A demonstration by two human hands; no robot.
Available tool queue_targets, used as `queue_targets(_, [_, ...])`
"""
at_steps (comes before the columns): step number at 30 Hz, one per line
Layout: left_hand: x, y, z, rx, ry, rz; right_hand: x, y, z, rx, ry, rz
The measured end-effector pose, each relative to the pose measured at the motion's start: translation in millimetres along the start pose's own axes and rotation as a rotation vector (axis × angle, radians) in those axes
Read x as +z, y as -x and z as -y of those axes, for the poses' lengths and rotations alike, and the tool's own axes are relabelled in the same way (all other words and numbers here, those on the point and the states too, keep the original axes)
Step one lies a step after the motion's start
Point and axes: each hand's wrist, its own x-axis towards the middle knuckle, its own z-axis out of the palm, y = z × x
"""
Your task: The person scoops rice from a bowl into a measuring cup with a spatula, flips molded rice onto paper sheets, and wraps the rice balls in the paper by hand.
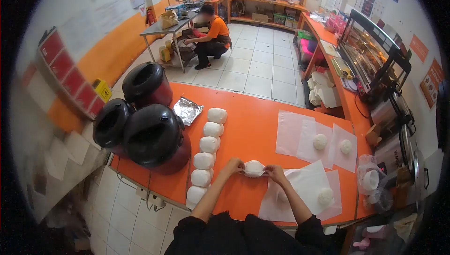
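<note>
"Step?"

"Wrapping, I'd judge. White bundle point(254, 168) sits between the hands at the table's near side; resting or lifted, can't tell."

"Grip?"

"Left hand point(235, 165) pinches the wrap at one end, right hand point(273, 172) pinches the other. Fingertips closed on paper."

"Next move calls for?"

"Probably even tension, ends folded under without tearing, both hands together."

"Room?"

"Bare orange table point(248, 119) beyond the bundle, good strip. Left side's tighter: row of bundles point(203, 160) runs away from the person, left forearm near its close end. Black-lidded tubs point(152, 135) past that."

"Right?"

"Paper sheets point(287, 135), some bearing white lumps point(325, 196). Right forearm's over the nearest sheets, so a low sweep could drag them. Table's front edge is near, too."
</note>
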Motion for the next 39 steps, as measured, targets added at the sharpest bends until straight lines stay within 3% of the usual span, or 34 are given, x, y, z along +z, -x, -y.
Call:
queue_targets(1, [-6.0, -8.2, 0.8, -0.037, 0.035, 0.094, 0.0, -8.1, -2.9, 0.038, -0.051, 0.029])
queue_targets(4, [-16.5, -33.4, -2.1, -0.115, -0.076, 0.31, -13.2, -40.0, -3.6, 0.057, 0.211, 0.33])
queue_targets(7, [-22.9, -40.8, -37.4, -0.27, -0.431, 0.39, -10.3, -62.7, 1.3, 0.118, 0.355, 0.431])
queue_targets(10, [-10.6, -43.7, -33.4, -0.058, -0.52, 0.125, -7.9, -68.5, 14.0, -0.001, 0.486, 0.343])
queue_targets(13, [22.6, -58.1, 17.2, 0.159, -0.482, 0.035, -9.2, -68.4, 2.9, -0.413, 0.399, 0.327])
queue_targets(16, [3.1, -35.8, 0.6, 0.066, -0.12, 0.277, -13.6, -55.5, 3.7, 0.106, -0.394, 0.57])
queue_targets(19, [-8.9, 10.4, -21.9, 0.124, 0.181, 0.231, -26.4, -23.8, 40.4, 0.08, -0.399, 0.534])
queue_targets(22, [-14.7, 54.8, -47.1, 0.077, 0.798, 0.345, -25.1, 5.9, 47.1, 0.103, -0.611, 0.445])
queue_targets(25, [-17.4, 89.4, -67.6, 0.056, 1.037, 0.32, 6.9, 31.0, 38.8, 0.195, -1.146, 0.429])
queue_targets(28, [-5.5, 101.4, -76.0, 0.157, 1.253, 0.202, 18.6, 45.2, 100.0, 0.312, -1.416, 0.385])
queue_targets(32, [-7.3, 114.2, -114.9, 0.149, 1.448, -0.036, 10.9, 44.9, 155.4, 0.333, -1.524, 0.241])
queue_targets(35, [-1.3, 115.2, -127.0, 0.298, 1.588, -0.315, 16.3, 44.4, 107.1, 0.325, -1.423, 0.213])
queue_targets(38, [17.6, 122.6, -89.4, 0.277, 1.246, -0.329, -18.0, 47.7, 134.8, 0.188, -1.222, 0.187])
queue_targets(39, [14.8, 127.7, -94.7, 0.161, 1.158, -0.318, -25.8, 49.0, 142.2, 0.203, -1.133, 0.164])
